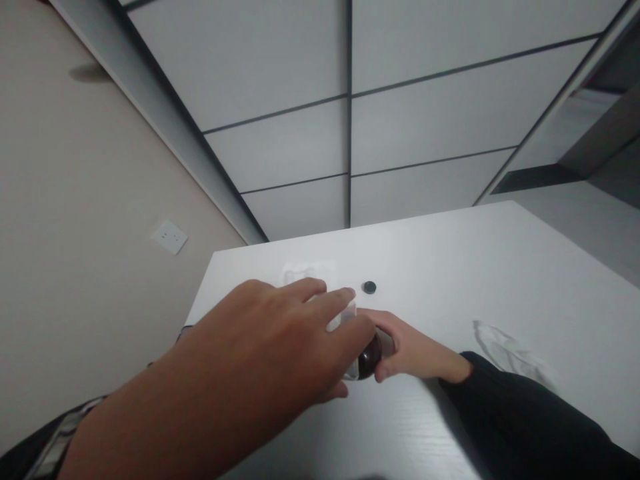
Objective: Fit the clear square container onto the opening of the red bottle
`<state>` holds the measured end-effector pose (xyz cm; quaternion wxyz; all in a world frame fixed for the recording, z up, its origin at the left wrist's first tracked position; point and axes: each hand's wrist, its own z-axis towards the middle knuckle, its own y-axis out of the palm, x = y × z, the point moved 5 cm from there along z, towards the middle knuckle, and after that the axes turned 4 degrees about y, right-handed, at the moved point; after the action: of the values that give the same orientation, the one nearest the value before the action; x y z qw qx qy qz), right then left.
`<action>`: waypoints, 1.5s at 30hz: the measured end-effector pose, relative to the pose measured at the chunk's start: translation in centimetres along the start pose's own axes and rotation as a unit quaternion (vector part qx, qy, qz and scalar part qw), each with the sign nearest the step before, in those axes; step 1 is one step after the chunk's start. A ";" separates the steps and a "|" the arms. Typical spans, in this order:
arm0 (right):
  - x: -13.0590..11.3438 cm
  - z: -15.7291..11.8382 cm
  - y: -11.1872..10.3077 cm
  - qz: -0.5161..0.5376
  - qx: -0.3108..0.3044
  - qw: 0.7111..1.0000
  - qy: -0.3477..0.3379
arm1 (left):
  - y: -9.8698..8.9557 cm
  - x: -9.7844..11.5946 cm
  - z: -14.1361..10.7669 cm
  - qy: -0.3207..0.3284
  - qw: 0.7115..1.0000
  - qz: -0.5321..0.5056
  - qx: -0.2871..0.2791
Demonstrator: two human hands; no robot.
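Dark bottle (369, 358), long axis hidden

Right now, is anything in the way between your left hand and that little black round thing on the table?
Nothing visible is. The left hand stops just short of the little black disc, with only white tabletop between them. The dark round object in the right hand sits off that path.
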<state>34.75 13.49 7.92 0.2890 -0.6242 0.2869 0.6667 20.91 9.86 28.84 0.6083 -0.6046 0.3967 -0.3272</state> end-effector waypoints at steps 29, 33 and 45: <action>-0.3 0.1 0.1 0.001 -0.003 1.000 0.001 | -0.2 0.7 0.2 0.017 0.998 -0.031 0.049; -0.3 0.1 0.3 0.010 -0.006 1.000 0.015 | -0.1 0.7 0.1 0.002 0.997 -0.046 0.064; -0.4 0.1 0.3 0.008 -0.004 1.000 0.010 | 0.4 0.6 0.0 0.003 0.995 -0.071 0.076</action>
<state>34.46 13.36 8.37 0.2783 -0.6299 0.2919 0.6637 21.17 9.42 28.37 0.6265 -0.5819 0.3289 -0.4008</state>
